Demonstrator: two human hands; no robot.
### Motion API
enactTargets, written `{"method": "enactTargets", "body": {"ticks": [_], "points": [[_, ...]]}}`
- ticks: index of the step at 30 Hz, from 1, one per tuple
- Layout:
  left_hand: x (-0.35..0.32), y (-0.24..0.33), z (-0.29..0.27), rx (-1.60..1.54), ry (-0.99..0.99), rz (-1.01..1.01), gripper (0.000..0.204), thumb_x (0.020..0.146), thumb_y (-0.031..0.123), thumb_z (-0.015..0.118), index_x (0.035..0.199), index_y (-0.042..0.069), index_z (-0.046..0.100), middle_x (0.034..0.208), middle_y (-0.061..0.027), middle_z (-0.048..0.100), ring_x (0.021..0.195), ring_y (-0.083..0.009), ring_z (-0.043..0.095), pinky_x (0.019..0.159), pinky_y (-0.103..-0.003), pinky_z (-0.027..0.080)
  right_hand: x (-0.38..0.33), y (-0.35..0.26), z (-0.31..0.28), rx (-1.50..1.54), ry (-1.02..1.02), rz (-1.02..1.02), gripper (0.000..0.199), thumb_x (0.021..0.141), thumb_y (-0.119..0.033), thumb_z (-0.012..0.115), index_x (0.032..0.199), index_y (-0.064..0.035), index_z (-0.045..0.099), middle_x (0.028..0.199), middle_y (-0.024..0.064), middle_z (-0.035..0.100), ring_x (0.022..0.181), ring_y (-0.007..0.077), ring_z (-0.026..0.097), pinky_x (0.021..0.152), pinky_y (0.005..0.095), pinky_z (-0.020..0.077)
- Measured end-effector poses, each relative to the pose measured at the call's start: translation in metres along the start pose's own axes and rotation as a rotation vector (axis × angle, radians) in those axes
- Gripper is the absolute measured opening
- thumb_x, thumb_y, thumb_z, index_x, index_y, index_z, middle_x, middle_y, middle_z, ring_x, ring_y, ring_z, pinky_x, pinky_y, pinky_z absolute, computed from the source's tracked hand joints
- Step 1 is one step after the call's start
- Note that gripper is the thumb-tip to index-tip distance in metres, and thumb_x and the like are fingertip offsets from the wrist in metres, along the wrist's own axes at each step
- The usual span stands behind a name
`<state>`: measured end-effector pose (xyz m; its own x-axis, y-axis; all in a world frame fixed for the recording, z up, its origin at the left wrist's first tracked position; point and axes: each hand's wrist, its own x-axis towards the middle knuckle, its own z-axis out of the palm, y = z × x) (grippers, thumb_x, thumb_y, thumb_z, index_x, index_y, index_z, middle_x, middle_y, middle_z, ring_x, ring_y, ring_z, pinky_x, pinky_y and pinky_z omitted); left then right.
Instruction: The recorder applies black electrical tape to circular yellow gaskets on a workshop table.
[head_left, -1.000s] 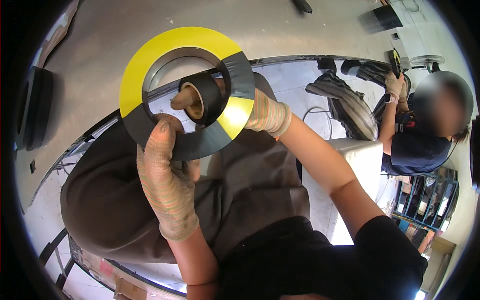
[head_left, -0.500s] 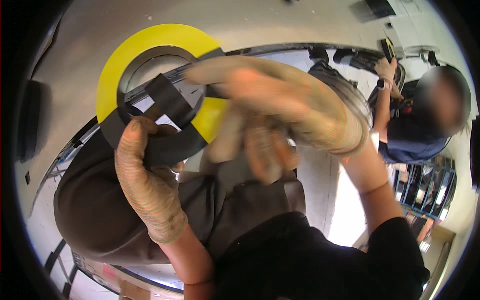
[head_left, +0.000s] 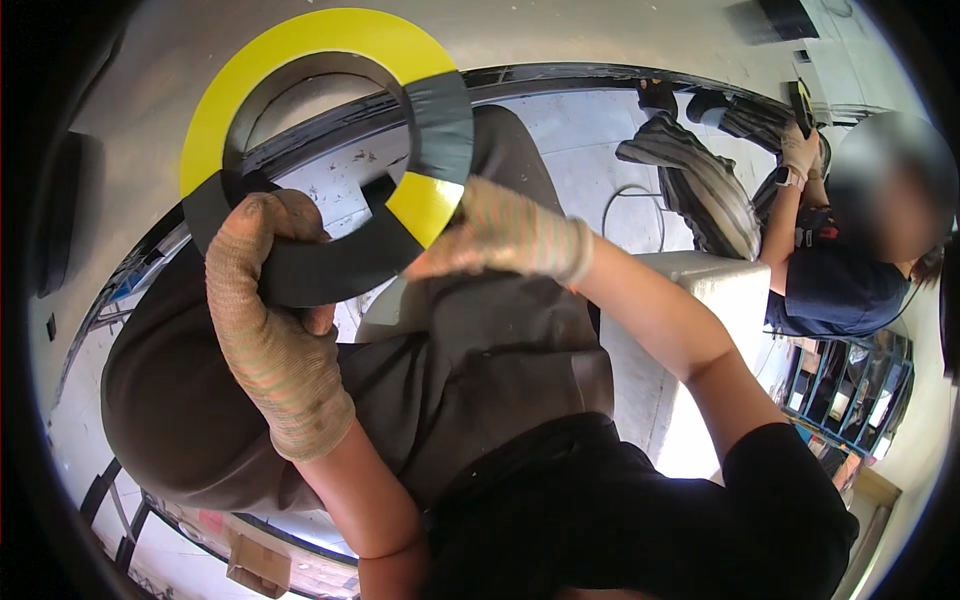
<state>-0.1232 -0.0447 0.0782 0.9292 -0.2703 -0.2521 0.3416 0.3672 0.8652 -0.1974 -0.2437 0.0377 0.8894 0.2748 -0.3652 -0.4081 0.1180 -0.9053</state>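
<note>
A large flat ring [head_left: 315, 30], yellow along its top and black along its lower left, is held up over my lap. A dark grey-black band crosses its right side, with a short yellow patch below it. My left hand [head_left: 275, 300], in a knitted work glove, is closed round the ring's lower left, its thumb on the near face. My gloved right hand [head_left: 500, 232] is closed at the lower right edge, partly hidden behind the ring and slightly blurred. A small dark piece [head_left: 379, 192] shows inside the ring's opening; whether it is attached I cannot tell.
Beyond the ring runs a pale work surface [head_left: 560, 35] with a dark edge. A pale block [head_left: 690, 300] stands to my right. Farther right, a seated person [head_left: 850, 240] holds a black and yellow piece. Behind them is a blue-framed rack [head_left: 850, 385]; a cardboard box [head_left: 258, 566] sits lower left.
My right hand has moved down from above the ring to its lower right edge. The black strip across the opening no longer spans it. The ring has shifted slightly up and left.
</note>
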Motion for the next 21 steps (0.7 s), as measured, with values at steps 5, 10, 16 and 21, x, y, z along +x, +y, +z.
{"method": "enactTargets", "body": {"ticks": [5, 10, 16, 21], "points": [[-0.005, 0.0, 0.012, 0.032, 0.206, -0.018, 0.033, 0.092, 0.036, 0.064, 0.085, 0.004, 0.062, 0.083, -0.0072, 0.061, 0.052, -0.0064, 0.046, 0.042, -0.02, 0.028, 0.065, -0.002, -0.004, -0.163, 0.061, -0.658, 0.039, 0.084, -0.016, 0.077, 0.119, 0.0001, 0.067, 0.11, 0.0084, 0.07, 0.097, 0.0157, 0.067, 0.068, 0.0219, 0.0539], [-0.008, 0.01, -0.009, 0.08, 0.041, -0.077, 0.033, 0.091, 0.037, 0.065, 0.088, 0.005, 0.064, 0.084, -0.007, 0.062, 0.062, -0.0085, 0.054, 0.047, -0.021, 0.034, 0.029, 0.007, -0.004, 0.15, 0.005, -0.486, 0.034, 0.088, -0.01, 0.07, 0.119, -0.0002, 0.064, 0.109, 0.0118, 0.068, 0.099, 0.0211, 0.067, 0.064, 0.0248, 0.0545], [-0.009, 0.008, -0.003, 0.095, 0.087, -0.008, 0.034, 0.092, 0.037, 0.066, 0.093, 0.003, 0.066, 0.084, -0.0051, 0.06, 0.068, -0.0112, 0.058, 0.052, -0.022, 0.039, -0.073, -0.081, 0.003, -0.074, 0.22, -0.26, 0.056, 0.106, -0.041, 0.043, 0.13, 0.0087, 0.054, 0.066, 0.012, 0.067, 0.049, 0.0116, 0.064, 0.037, 0.0158, 0.0422], [-0.002, -0.005, 0.016, -0.043, 0.119, 0.027, 0.031, 0.095, 0.032, 0.064, 0.097, 0.001, 0.067, 0.098, -0.0066, 0.063, 0.1, -0.0197, 0.06, 0.093, -0.033, 0.047, -0.015, -0.118, 0.009, -0.212, 0.051, -0.272, 0.047, 0.097, -0.036, 0.062, 0.129, -0.0009, 0.06, 0.095, 0.0153, 0.074, 0.08, 0.0249, 0.073, 0.068, 0.033, 0.058]]}}
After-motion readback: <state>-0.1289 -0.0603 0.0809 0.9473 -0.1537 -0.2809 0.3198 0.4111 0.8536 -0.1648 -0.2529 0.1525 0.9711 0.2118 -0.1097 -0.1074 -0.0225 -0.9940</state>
